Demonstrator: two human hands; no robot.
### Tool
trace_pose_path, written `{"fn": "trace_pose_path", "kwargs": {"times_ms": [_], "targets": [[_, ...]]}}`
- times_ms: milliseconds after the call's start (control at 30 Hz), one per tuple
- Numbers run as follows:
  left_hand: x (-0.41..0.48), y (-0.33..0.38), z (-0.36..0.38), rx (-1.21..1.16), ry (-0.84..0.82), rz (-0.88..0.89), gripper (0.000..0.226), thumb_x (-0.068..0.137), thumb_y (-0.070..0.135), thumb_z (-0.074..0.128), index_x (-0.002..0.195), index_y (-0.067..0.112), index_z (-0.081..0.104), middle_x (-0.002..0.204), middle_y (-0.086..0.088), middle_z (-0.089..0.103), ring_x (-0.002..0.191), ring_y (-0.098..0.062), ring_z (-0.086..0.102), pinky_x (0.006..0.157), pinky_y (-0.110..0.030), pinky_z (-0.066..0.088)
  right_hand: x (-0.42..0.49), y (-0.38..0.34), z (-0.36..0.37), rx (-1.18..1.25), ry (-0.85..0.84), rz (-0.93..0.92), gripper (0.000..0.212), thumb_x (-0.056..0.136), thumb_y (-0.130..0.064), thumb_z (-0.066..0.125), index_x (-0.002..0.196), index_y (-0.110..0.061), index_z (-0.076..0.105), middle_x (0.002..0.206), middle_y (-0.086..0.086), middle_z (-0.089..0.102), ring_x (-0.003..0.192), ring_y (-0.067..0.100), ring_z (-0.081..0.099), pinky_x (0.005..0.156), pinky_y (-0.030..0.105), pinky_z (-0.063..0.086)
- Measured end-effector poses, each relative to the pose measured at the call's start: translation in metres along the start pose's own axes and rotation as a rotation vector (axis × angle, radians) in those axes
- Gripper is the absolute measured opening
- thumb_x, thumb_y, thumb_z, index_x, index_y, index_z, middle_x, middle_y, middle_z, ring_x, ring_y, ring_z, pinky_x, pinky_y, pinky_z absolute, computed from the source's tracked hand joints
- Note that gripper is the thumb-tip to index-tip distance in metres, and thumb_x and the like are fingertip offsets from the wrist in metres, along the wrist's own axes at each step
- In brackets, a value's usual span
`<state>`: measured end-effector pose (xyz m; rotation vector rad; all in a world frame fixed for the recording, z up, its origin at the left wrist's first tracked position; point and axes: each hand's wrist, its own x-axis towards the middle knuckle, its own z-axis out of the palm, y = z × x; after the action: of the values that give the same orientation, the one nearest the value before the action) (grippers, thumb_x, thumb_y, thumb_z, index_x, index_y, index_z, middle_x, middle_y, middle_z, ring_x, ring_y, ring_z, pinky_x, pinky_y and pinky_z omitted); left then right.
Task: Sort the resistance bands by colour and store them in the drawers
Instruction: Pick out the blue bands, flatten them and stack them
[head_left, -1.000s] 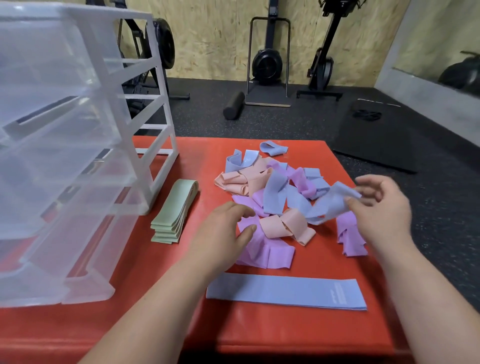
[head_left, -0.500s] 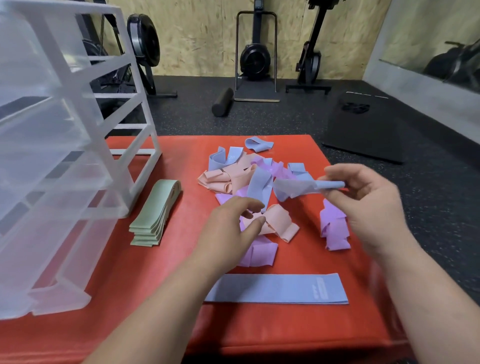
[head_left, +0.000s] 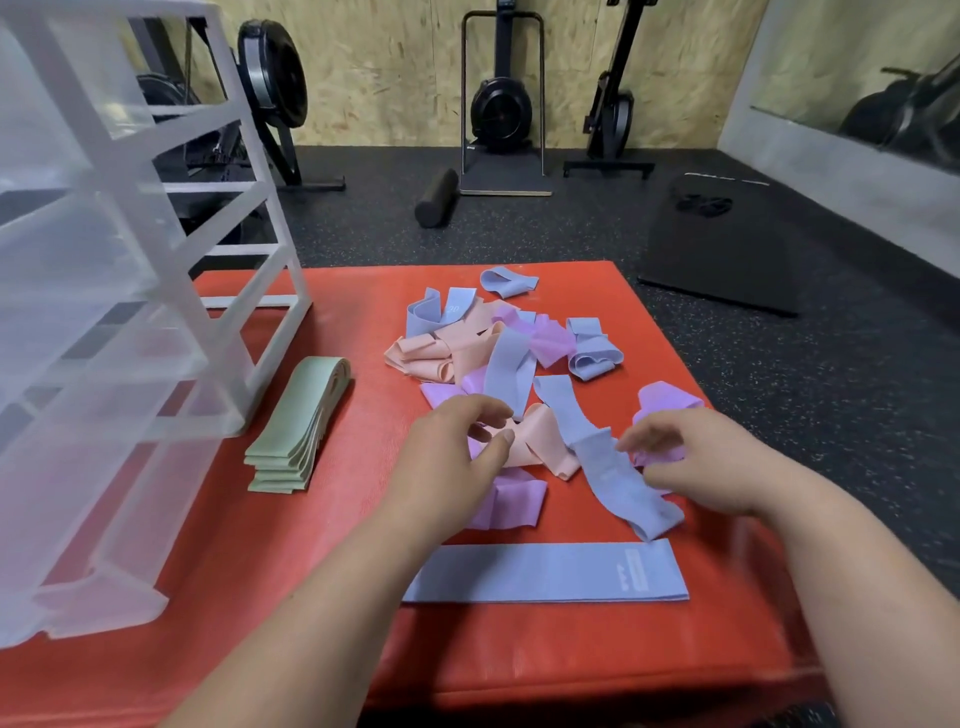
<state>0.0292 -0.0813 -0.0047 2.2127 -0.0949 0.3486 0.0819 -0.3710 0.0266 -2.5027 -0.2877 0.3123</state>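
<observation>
A mixed pile of blue, pink and purple resistance bands (head_left: 493, 353) lies on the red mat (head_left: 322, 571). One blue band (head_left: 545, 571) lies flat near the front edge. Another blue band (head_left: 613, 467) stretches diagonally just behind it. My right hand (head_left: 711, 467) hovers at that band's right edge, fingers apart, fingertips touching or nearly touching it. My left hand (head_left: 452, 467) is curled above a pink band (head_left: 540, 441), thumb and index apart, holding nothing. A neat stack of green bands (head_left: 298, 426) lies beside the clear plastic drawer unit (head_left: 156, 312) on the left.
Purple bands lie under my left hand (head_left: 511, 504) and behind my right hand (head_left: 667, 400). The mat's right edge drops to a dark gym floor. A foam roller (head_left: 436, 197), a black floor mat (head_left: 722, 244) and exercise machines stand behind.
My right hand has lowered the blue band it held up, and the band now lies diagonally on the mat. My left hand stayed over the pink band.
</observation>
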Motion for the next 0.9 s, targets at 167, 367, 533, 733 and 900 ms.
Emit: {"fn": "trace_pose_path", "kwargs": {"times_ms": [167, 367, 533, 733, 900], "targets": [[-0.001, 0.0, 0.0, 0.042, -0.031, 0.014, 0.019, 0.097, 0.026, 0.07, 0.115, 0.034, 0.073, 0.11, 0.023, 0.072, 0.097, 0.004, 0.065, 0.079, -0.006, 0.042, 0.022, -0.001, 0.026, -0.078, 0.192, -0.042, 0.037, 0.09, -0.027, 0.075, 0.124, -0.04, 0.067, 0.115, -0.016, 0.067, 0.093, 0.005, 0.062, 0.091, 0.033, 0.053], [-0.004, -0.004, -0.003, 0.05, -0.044, 0.026, 0.02, 0.097, 0.025, 0.07, 0.116, 0.033, 0.073, 0.111, 0.022, 0.072, 0.097, 0.002, 0.066, 0.078, -0.005, 0.041, 0.034, -0.004, 0.04, -0.21, 0.304, -0.096, 0.012, 0.092, -0.036, 0.074, 0.102, -0.041, 0.072, 0.097, -0.016, 0.06, 0.1, 0.019, 0.059, 0.08, 0.034, 0.046], [-0.002, -0.007, -0.009, 0.015, -0.018, 0.045, 0.019, 0.098, 0.026, 0.07, 0.116, 0.032, 0.073, 0.112, 0.021, 0.072, 0.099, 0.002, 0.067, 0.082, -0.009, 0.044, 0.023, -0.041, 0.013, 0.194, 0.658, -0.343, 0.013, 0.092, -0.022, 0.076, 0.103, -0.029, 0.077, 0.106, -0.014, 0.073, 0.102, 0.012, 0.067, 0.091, 0.034, 0.052], [0.001, 0.004, -0.011, -0.118, 0.048, 0.054, 0.023, 0.099, 0.033, 0.07, 0.122, 0.035, 0.07, 0.121, 0.023, 0.069, 0.109, -0.003, 0.067, 0.087, -0.028, 0.054, 0.01, -0.062, 0.006, 0.414, 0.593, -0.262, 0.011, 0.092, -0.017, 0.077, 0.098, -0.027, 0.077, 0.093, -0.015, 0.078, 0.085, 0.01, 0.073, 0.082, 0.026, 0.058], [-0.003, 0.014, -0.009, -0.204, -0.01, 0.051, 0.041, 0.1, 0.038, 0.071, 0.139, 0.035, 0.062, 0.13, 0.022, 0.067, 0.123, 0.001, 0.06, 0.098, -0.022, 0.05, 0.004, -0.071, 0.018, 0.443, 0.396, -0.325, 0.015, 0.092, -0.009, 0.078, 0.094, -0.024, 0.077, 0.085, -0.01, 0.076, 0.077, 0.007, 0.07, 0.076, 0.022, 0.055]]}}
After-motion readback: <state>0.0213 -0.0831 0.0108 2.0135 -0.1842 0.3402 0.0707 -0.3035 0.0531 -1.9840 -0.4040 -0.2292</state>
